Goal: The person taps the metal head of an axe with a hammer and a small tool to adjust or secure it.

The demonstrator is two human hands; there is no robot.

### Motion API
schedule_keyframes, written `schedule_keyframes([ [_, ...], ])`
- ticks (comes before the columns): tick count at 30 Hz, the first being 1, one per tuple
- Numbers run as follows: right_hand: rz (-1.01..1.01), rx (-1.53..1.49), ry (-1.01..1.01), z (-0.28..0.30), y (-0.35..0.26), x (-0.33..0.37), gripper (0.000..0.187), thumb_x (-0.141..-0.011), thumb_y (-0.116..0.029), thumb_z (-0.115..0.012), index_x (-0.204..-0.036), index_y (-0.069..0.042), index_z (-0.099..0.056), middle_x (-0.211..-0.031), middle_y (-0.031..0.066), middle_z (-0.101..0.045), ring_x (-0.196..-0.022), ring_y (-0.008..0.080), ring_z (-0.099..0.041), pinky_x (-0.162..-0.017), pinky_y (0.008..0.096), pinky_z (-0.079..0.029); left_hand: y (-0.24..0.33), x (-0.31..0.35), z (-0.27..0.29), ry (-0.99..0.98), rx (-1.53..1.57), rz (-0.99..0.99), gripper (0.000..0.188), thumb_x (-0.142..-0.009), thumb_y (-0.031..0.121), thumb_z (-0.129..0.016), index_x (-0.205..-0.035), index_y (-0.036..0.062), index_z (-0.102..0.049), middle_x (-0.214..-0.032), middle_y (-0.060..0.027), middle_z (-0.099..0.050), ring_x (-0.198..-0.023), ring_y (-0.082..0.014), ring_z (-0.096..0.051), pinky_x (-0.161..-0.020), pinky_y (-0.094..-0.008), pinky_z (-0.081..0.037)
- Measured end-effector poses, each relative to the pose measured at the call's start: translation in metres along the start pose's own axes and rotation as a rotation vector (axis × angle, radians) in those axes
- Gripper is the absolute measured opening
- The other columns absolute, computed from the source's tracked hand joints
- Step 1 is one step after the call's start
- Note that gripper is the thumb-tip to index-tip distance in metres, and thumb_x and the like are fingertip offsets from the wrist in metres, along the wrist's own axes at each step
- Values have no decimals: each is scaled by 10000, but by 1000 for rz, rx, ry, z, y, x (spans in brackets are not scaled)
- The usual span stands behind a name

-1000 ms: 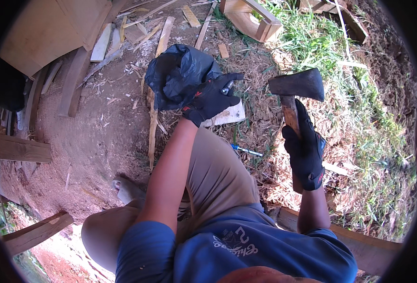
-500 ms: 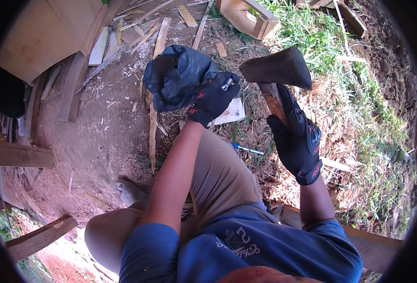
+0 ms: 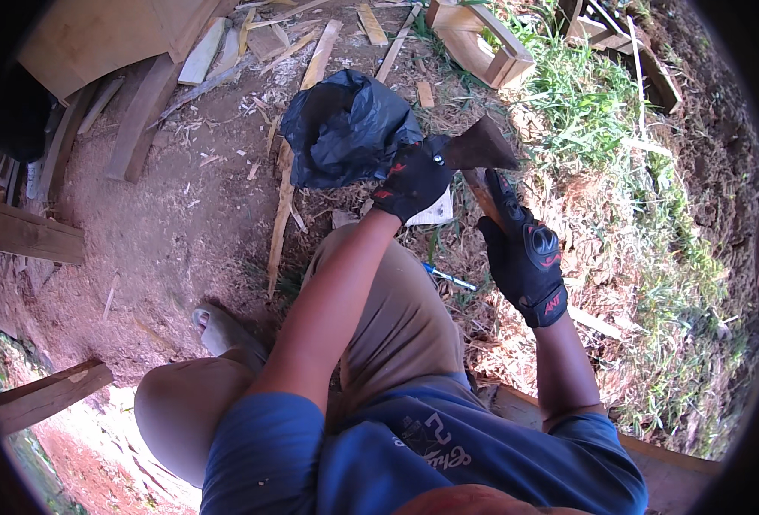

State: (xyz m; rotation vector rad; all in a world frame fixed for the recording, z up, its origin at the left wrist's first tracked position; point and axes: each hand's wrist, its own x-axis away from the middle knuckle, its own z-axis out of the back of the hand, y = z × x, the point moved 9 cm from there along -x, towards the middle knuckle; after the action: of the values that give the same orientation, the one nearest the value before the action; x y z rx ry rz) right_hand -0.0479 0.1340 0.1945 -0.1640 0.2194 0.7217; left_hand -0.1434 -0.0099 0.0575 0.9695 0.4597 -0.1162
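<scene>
My right hand [image 3: 523, 257], in a black glove, is wrapped round the short wooden handle [image 3: 482, 199] of an axe. The dark axe head [image 3: 482, 146] sits on top, tilted, its broad end to the right. At its narrow end is my left hand [image 3: 415, 178], gloved too, its fingers closed on a small silvery metal piece [image 3: 438, 160], mostly hidden. Whether the left glove touches the axe head I cannot tell. Right behind that glove lies a crumpled black plastic bag [image 3: 345, 129]. A slim tool with a blue handle [image 3: 450, 276] rests on the ground between my knee and right hand.
A pale board [image 3: 433, 211] lies under my left hand. Wooden strips [image 3: 281, 215] and curved beams [image 3: 143, 120] are scattered to the left. A wooden frame [image 3: 482, 47] stands at the far side, beside grass [image 3: 568, 103] and shavings. A large wooden panel [image 3: 96, 39] is far left.
The axe head has come left and turned, so its narrow end meets my left glove. My left hand has turned, hiding most of the metal piece. The whole view has shifted slightly.
</scene>
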Motion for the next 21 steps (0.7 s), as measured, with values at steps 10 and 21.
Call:
schedule_keyframes([
  [10,34,-23,14,3,0,-4,617,-964,-168,-735,-1548,-143,-538,-1172,238,-738,-944,407,-750,-808,463,-598,-4,-4,-17,-55,-80,-61,302,-1009,211,-574,-1263,104,-697,-1180,-162,-727,-1114,-378,-704,-897,-497,-563],
  [21,-87,1,-36,-5,19,2,670,-989,-127,-697,-1613,-200,-464,-1260,256,-714,-988,408,-751,-801,470,-592,-6,1,-40,-129,-137,-92,274,-1034,153,-542,-1261,106,-687,-1296,-136,-683,-1117,-337,-687,-874,-506,-560],
])
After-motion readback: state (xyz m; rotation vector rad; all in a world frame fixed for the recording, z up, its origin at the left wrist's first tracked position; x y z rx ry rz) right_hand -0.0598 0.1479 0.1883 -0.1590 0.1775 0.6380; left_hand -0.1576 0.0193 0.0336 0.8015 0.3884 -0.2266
